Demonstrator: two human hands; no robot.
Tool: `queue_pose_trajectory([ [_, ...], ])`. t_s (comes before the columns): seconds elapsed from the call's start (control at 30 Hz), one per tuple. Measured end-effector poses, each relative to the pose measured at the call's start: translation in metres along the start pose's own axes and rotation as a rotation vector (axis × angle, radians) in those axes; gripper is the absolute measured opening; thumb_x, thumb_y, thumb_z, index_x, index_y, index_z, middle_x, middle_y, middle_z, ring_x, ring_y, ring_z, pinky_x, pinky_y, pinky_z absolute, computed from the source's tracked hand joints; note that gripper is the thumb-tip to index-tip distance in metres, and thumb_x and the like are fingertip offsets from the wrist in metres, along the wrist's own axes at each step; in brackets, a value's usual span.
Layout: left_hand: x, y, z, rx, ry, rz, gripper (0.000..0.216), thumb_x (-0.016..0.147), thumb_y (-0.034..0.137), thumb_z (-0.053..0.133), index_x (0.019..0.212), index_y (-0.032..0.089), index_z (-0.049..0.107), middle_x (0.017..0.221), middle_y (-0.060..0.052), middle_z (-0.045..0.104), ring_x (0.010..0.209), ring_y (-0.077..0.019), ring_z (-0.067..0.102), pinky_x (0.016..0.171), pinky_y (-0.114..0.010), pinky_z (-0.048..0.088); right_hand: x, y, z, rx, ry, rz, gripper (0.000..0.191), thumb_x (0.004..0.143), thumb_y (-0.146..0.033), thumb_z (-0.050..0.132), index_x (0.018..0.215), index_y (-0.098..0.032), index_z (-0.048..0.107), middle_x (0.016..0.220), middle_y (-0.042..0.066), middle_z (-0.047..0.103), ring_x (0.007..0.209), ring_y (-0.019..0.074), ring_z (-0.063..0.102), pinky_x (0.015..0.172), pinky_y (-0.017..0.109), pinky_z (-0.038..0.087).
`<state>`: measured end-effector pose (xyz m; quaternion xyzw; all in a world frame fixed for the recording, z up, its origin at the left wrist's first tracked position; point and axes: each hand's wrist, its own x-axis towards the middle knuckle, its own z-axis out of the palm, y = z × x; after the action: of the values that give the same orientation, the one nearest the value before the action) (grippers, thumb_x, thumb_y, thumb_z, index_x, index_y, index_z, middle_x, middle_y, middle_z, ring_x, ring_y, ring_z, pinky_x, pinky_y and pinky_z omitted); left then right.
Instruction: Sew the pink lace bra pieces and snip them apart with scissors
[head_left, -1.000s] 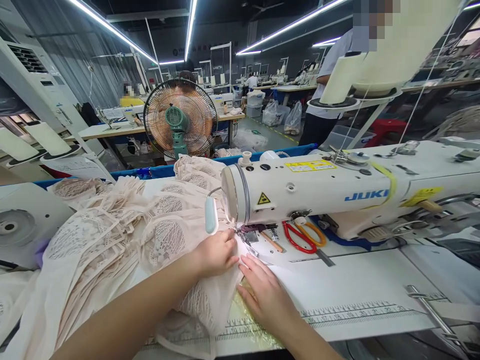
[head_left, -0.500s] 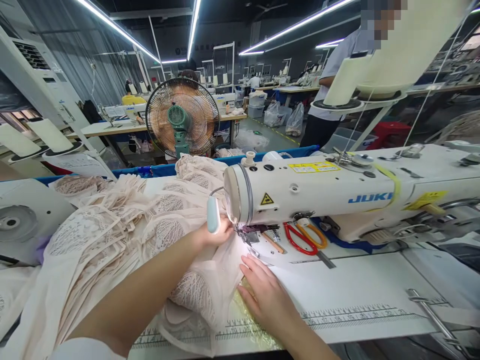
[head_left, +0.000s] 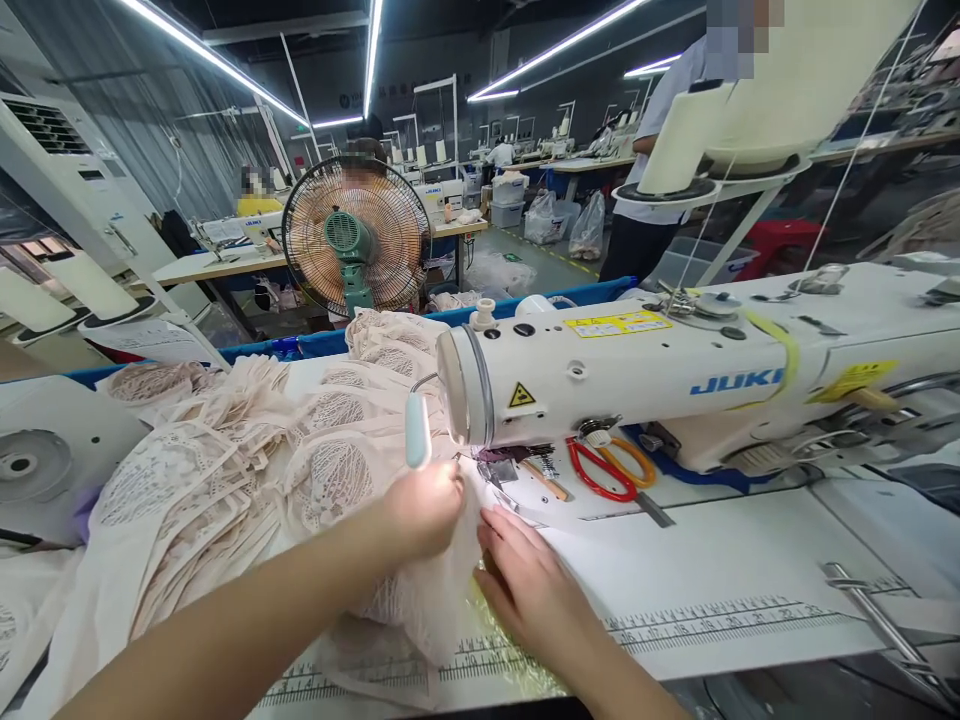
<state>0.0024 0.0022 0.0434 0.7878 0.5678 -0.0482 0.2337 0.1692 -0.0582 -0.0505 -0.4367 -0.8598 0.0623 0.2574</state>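
Note:
A sheer beige lace bra (head_left: 420,610) lies over the front of the sewing machine bed, its upper edge by the presser foot. My left hand (head_left: 427,505) is closed, its curled fingers at the bra's edge just left of the needle area; what lies inside the fist is partly hidden. Flat on the bra's right edge and the white table rests my right hand (head_left: 536,580), fingers stretched toward the presser foot. Above both hands reaches the white sewing machine (head_left: 600,370), with a small lamp (head_left: 418,430) hanging at its left end.
Piled beige bras (head_left: 202,490) cover the table's left side. Red-handled scissors (head_left: 600,475) with an orange second loop lie under the machine arm. A printed ruler (head_left: 720,625) runs along the front edge. Beyond stand a large fan (head_left: 356,235) and a person (head_left: 652,180).
My left hand has drawn back from the needle area toward me and turned its back upward, curling into a fist. My right hand stays nearly in place. The view has shifted slightly.

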Motion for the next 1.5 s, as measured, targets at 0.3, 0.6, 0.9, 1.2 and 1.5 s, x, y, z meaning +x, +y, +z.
queue_pose_trajectory([
  [0.3,0.01,-0.008,0.049,0.463,0.204,0.337,0.046,0.092,0.029,0.036,0.129,0.002,0.044,0.136,-0.023,0.043,0.116,-0.0331,0.048,0.087,-0.043,0.045,-0.003,0.001,0.003,0.007,0.067,-0.016,0.034,0.083,-0.021,0.047,0.115,-0.012,0.058,0.122,0.015,0.059,0.117,0.0298,0.05,0.093,0.048,0.048],
  [0.6,0.009,-0.01,0.043,0.409,0.244,0.33,0.043,0.089,0.031,0.044,0.12,0.003,0.054,0.133,-0.019,0.049,0.111,-0.0313,0.051,0.092,-0.042,0.044,-0.004,0.003,0.0,0.103,0.109,-0.044,0.027,0.083,-0.017,0.047,0.106,-0.014,0.061,0.109,0.012,0.065,0.105,0.027,0.057,0.091,0.048,0.048],
  [0.9,0.018,-0.018,0.042,0.357,0.278,0.397,0.042,0.09,0.03,0.043,0.12,0.003,0.054,0.13,-0.021,0.051,0.121,-0.0301,0.047,0.102,-0.042,0.038,-0.003,0.004,-0.002,0.07,0.135,-0.04,0.029,0.085,-0.018,0.045,0.109,-0.013,0.061,0.112,0.014,0.064,0.107,0.0267,0.057,0.089,0.044,0.051],
  [1.2,0.017,-0.016,0.041,0.382,0.266,0.35,0.041,0.089,0.032,0.043,0.121,0.007,0.051,0.129,-0.019,0.051,0.119,-0.028,0.047,0.099,-0.039,0.041,-0.002,0.004,-0.003,0.081,0.14,-0.035,0.029,0.084,-0.017,0.045,0.108,-0.014,0.061,0.112,0.013,0.064,0.108,0.0269,0.056,0.09,0.045,0.05],
  [1.5,0.018,-0.016,0.038,0.34,0.252,0.368,0.041,0.089,0.031,0.044,0.121,0.006,0.05,0.129,-0.02,0.051,0.118,-0.0298,0.048,0.1,-0.043,0.04,-0.001,0.005,-0.008,0.069,0.226,-0.007,0.023,0.086,-0.016,0.044,0.1,-0.014,0.063,0.102,0.013,0.066,0.103,0.0259,0.058,0.086,0.042,0.053],
])
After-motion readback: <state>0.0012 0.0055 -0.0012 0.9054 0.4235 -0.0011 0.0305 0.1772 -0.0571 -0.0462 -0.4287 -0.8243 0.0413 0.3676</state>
